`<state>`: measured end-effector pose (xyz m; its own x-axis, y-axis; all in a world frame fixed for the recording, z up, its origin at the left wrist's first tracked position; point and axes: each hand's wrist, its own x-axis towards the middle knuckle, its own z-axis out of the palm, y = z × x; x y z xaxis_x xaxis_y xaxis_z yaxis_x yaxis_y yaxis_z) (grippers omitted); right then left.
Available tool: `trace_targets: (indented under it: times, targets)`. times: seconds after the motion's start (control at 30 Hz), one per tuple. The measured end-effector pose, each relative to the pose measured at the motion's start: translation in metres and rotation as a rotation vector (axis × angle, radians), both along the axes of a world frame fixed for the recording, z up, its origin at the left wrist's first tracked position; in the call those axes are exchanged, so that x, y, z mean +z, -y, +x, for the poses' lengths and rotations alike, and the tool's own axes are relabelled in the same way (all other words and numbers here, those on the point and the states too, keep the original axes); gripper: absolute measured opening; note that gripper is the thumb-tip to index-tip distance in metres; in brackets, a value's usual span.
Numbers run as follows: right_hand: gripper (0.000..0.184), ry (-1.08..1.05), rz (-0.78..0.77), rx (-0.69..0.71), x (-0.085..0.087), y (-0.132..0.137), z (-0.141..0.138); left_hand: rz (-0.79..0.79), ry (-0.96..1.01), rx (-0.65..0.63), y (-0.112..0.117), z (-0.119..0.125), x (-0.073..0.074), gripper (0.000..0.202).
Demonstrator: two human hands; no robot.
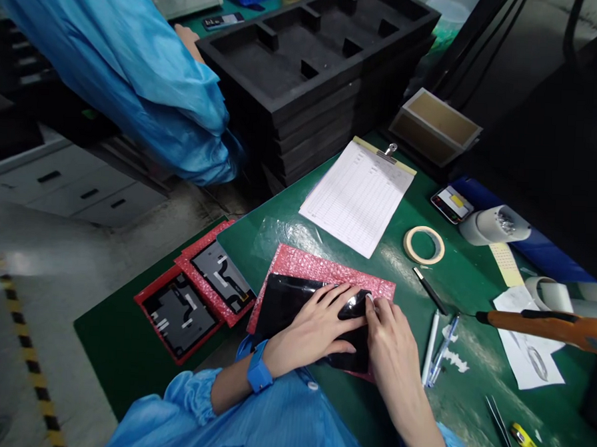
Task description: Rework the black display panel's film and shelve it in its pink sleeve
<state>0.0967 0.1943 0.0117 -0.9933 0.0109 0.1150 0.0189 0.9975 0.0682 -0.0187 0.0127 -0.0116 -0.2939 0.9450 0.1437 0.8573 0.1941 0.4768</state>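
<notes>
A glossy black panel (284,303) lies on a pink bubble-wrap sheet (321,268) on the green table mat (377,254). My left hand (313,328) rests flat on the panel with its fingers stretched out. My right hand (390,342) is beside it, with the fingertips pinched at the panel's far right edge, where a small pale bit shows; what they grip is too small to name. A blue wrist strap (258,368) sits on my left wrist.
Two boards in red bubble wrap (195,291) lie to the left. A clipboard with a form (360,193), a tape roll (424,245), pens (437,344), an orange tool (548,326) and tweezers (502,428) surround the work spot. Black foam trays (317,64) are stacked behind. Another person in blue (136,68) stands at the left.
</notes>
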Motion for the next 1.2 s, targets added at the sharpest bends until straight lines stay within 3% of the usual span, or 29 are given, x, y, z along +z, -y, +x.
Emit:
trace_targets:
  times: [1.2]
  targets:
    - [0.038,-0.044,0.084,-0.002,0.0056,0.0071,-0.0051,-0.04,-0.026,-0.015,0.0015,-0.0015,0.0067,0.072]
